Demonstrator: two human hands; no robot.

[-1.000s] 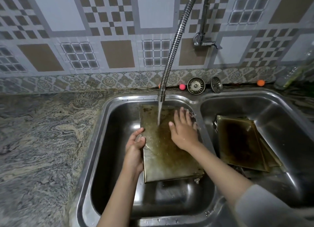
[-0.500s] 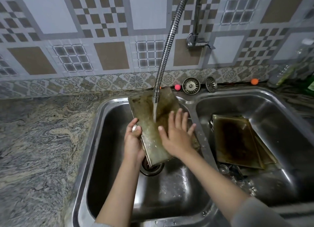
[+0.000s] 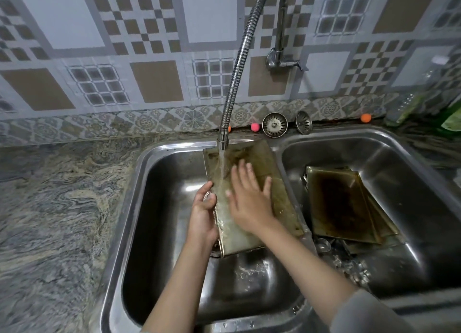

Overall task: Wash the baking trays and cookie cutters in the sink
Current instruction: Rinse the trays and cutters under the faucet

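Your left hand (image 3: 203,211) grips the left edge of the tray (image 3: 252,200), thumb curled over its rim, holding it tilted in the left basin (image 3: 159,208) with its far end propped up toward twelve o'clock under the spout (image 3: 222,139). Water runs from the spout onto the upper part of the tray, just at eleven o'clock of your right hand (image 3: 247,198). That hand lies flat on the tray's stained face, fingers straight and spread, gripping nothing; it looks blurred, so you can't tell exactly how each finger sits. At three o'clock, in the right basin (image 3: 411,183), more trays (image 3: 341,203) lie stacked and slanted, the top one darkly burnt in the middle. Small metal pieces (image 3: 324,245) sit just below that stack, possibly cutters, though they are too small to make out. On the ledge at one o'clock, two strainers (image 3: 274,124) lean against the tiled wall, with a pink ball (image 3: 255,127) just left of them.
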